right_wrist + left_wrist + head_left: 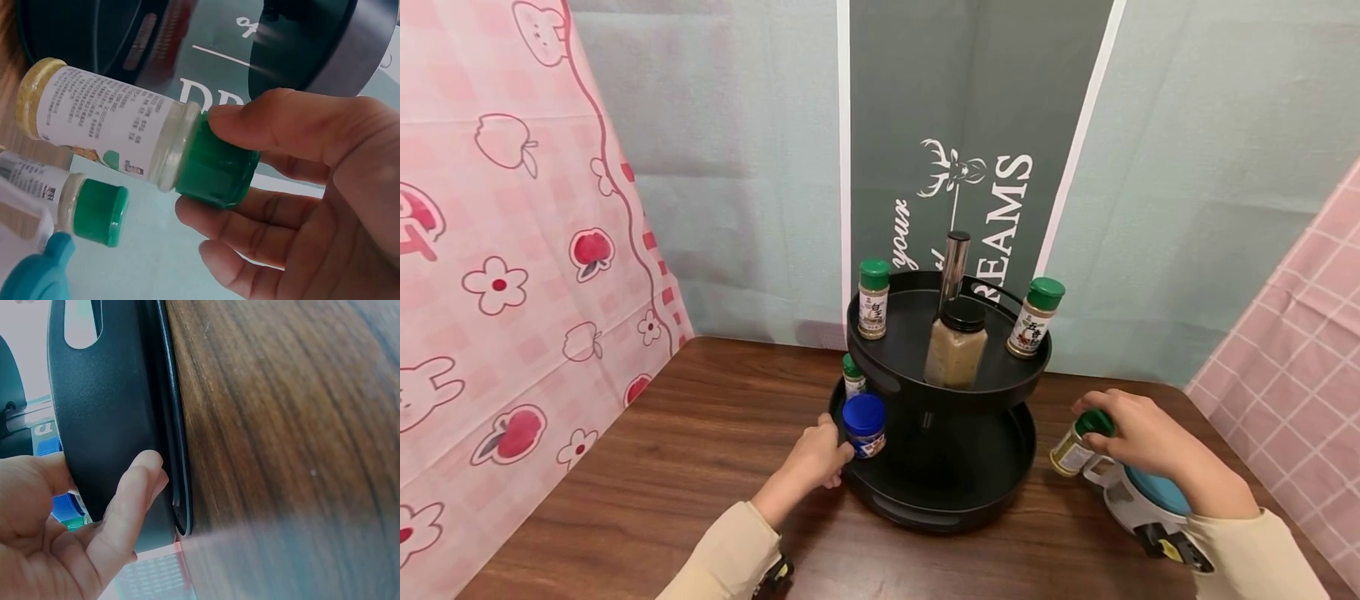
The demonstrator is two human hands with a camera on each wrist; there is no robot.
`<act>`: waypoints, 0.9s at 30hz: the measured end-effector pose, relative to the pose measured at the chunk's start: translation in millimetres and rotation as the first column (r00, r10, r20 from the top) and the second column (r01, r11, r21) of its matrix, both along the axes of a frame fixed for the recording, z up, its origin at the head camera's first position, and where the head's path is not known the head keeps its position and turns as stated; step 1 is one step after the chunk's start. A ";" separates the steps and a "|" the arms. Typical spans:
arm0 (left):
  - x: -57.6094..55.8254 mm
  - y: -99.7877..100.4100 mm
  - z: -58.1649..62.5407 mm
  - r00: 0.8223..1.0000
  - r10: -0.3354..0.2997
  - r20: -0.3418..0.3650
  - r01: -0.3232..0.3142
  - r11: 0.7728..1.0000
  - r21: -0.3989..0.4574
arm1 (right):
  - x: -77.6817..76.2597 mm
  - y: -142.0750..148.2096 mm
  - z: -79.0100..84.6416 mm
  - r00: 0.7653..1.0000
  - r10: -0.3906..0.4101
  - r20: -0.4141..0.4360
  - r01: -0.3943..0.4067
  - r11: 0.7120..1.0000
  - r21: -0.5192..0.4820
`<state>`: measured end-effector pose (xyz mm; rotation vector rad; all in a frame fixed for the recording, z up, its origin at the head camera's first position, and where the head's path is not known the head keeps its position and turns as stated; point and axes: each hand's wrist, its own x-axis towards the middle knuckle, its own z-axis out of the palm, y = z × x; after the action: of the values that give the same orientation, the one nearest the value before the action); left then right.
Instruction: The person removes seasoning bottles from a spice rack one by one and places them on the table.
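My right hand [1153, 437] holds a spice jar [1070, 452] by its green lid, tilted, at the right of a black two-tier turntable rack [925, 498]. The right wrist view shows thumb and fingers around the lid [219, 165] and a white printed label. My left hand [815, 454] grips the lower tray's wall [109, 406] at its left side, thumb over the rim and fingers along the outside. Just inside, near the thumb, stands a blue-lidded jar [865, 427]. Behind it is a green-lidded spice jar [853, 377], partly hidden by the upper tray.
On the upper tray stand two green-lidded spice jars [873, 302] and a black-lidded jar [955, 354] beside the metal post [953, 271]. At right is a white container [1123, 500] with a blue lid; another green-lidded jar [100, 212] lies near it in the right wrist view.
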<state>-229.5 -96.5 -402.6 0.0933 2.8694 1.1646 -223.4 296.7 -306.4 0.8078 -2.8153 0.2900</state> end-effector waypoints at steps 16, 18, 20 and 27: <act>-0.2 0.2 -0.3 1.000 0.001 -0.002 -0.001 1.000 0.010 | 6.0 19.2 -23.3 0.996 -0.025 0.090 0.020 0.998 0.051; -0.3 0.1 -0.5 1.000 0.001 -0.002 -0.001 1.000 0.009 | 7.5 21.0 -26.1 0.996 -0.024 0.088 0.019 0.998 0.059; -0.3 0.1 -0.6 1.000 0.001 -0.004 -0.001 1.000 0.006 | 8.9 22.7 -28.3 0.996 -0.027 0.090 0.021 0.998 0.063; -0.6 0.3 -0.9 1.000 0.004 -0.007 -0.004 1.000 0.006 | 13.8 27.5 -33.5 0.998 -0.033 0.060 0.029 0.998 0.057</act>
<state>-230.1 -96.3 -403.5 0.0923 2.8733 1.1753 -209.6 324.3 -339.8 0.7790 -2.9017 0.2355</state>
